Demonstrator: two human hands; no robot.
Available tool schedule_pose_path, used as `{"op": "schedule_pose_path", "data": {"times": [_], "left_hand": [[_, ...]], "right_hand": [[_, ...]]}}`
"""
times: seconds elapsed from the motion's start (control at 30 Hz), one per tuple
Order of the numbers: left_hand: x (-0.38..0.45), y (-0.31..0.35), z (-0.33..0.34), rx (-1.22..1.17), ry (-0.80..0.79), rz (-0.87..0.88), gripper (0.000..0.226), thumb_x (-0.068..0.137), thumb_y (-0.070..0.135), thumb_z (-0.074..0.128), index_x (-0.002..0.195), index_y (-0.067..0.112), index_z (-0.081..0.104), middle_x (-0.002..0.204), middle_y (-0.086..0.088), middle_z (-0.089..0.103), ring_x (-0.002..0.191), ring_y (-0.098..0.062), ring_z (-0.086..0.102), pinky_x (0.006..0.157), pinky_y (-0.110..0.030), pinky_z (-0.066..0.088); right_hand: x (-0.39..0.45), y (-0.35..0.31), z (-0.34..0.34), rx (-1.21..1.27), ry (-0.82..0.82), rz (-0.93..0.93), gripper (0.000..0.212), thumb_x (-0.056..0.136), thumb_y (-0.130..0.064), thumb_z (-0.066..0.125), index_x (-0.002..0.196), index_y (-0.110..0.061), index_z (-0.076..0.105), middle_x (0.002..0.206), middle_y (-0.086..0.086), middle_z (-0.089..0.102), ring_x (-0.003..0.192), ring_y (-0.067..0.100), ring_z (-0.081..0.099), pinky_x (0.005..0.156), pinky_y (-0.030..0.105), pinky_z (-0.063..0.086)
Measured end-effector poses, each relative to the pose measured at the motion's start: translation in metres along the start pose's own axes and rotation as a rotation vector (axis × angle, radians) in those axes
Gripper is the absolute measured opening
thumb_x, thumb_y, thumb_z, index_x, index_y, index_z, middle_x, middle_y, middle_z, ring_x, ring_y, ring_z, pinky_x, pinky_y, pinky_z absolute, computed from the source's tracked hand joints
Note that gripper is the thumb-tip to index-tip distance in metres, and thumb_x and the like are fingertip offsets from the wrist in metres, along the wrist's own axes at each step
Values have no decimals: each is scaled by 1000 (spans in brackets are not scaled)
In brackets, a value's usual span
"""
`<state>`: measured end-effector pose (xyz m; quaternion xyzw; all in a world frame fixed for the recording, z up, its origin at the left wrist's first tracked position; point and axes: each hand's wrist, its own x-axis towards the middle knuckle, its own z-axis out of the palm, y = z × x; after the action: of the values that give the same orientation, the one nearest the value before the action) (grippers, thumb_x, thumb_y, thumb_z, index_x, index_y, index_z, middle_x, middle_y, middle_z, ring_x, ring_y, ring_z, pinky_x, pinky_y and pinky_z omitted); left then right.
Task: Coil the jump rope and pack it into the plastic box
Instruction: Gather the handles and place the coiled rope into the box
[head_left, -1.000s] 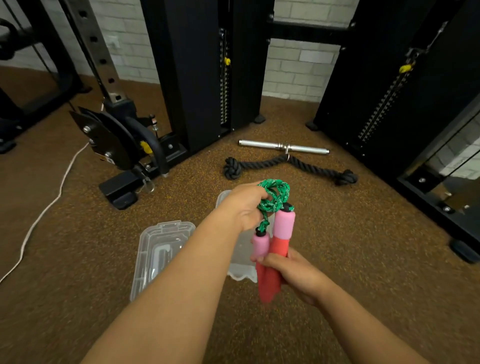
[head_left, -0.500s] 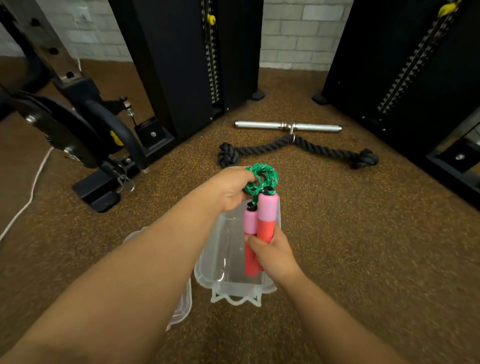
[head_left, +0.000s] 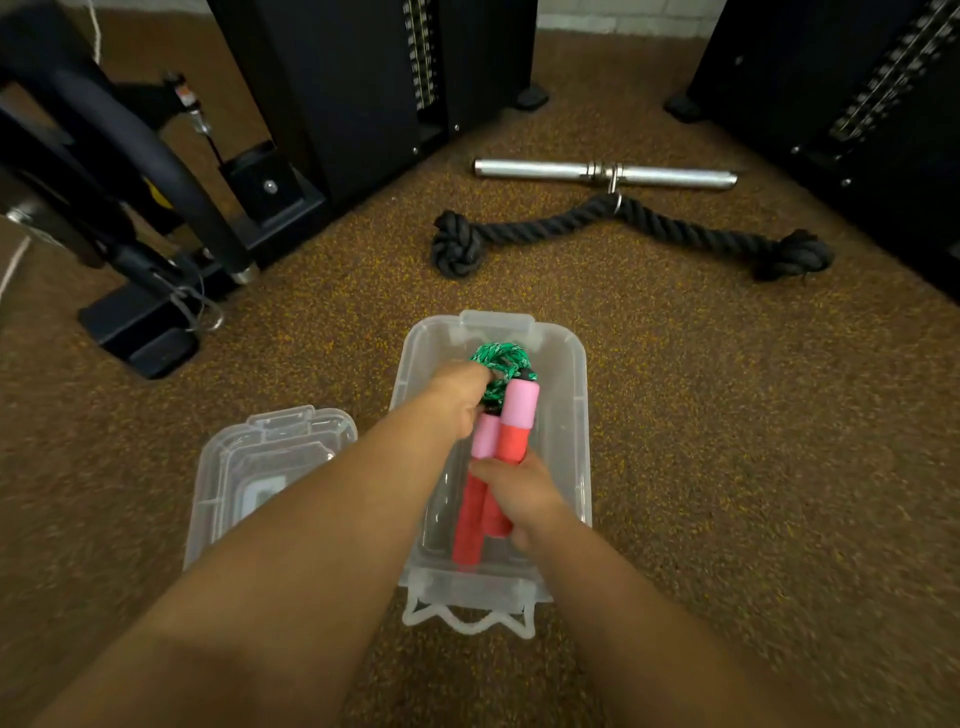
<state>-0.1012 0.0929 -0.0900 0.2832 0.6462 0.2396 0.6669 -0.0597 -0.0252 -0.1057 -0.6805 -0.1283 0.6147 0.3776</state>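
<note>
The jump rope has a green braided cord bundled into a coil and two pink-and-red foam handles lying side by side. My left hand grips the coiled cord. My right hand holds both handles near their red ends. The bundle is inside the opening of the clear plastic box, which stands on the floor with its latch flap toward me. Whether the handles touch the box bottom I cannot tell.
The box's clear lid lies on the brown speckled floor to its left. Beyond the box lie a black knotted rope attachment and a chrome bar. Black gym machine frames stand at the back, left and right.
Both hands have lowered the bundled rope from above the floor down into the box opening. The view has tilted down and closer to the box.
</note>
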Motion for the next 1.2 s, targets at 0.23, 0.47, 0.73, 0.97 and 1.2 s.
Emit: {"op": "schedule_pose_path", "data": {"times": [0.23,0.47,0.73,0.97,1.2], "left_hand": [[28,-20,0,246,158,103,32,86,-4,50,115,-3,61,113,-21,65,100,-35,63,87,-45,53],[32,-39,-11,448,303,135,34,85,-5,53,119,-7,58,121,-27,61,110,-39,59,93,-42,46],[52,-50,-24,538,192,98,29,80,7,59,106,2,68,105,-17,69,96,-32,66,82,-34,52],[58,-59,-23,708,106,62,23,78,23,64,97,14,72,105,-13,72,99,-29,66,91,-39,53],[15,-49,-22,603,238,180,57,82,14,68,133,3,46,134,-17,55,124,-31,52,103,-33,39]], "right_hand": [[27,11,3,-153,85,65,23,79,-12,71,99,-5,64,92,15,67,77,28,62,78,43,56],[25,11,0,-486,205,0,61,76,-26,74,121,-6,38,114,16,59,103,35,61,90,47,51],[9,13,20,-955,138,-241,82,92,-15,50,150,-18,-9,135,14,33,112,36,56,92,43,44],[3,7,19,-1108,71,-250,81,89,0,44,150,-30,-2,146,20,18,109,37,58,92,43,45],[4,7,19,-1111,67,-252,93,90,-2,45,147,-32,-22,154,20,6,108,36,59,88,40,46]]}}
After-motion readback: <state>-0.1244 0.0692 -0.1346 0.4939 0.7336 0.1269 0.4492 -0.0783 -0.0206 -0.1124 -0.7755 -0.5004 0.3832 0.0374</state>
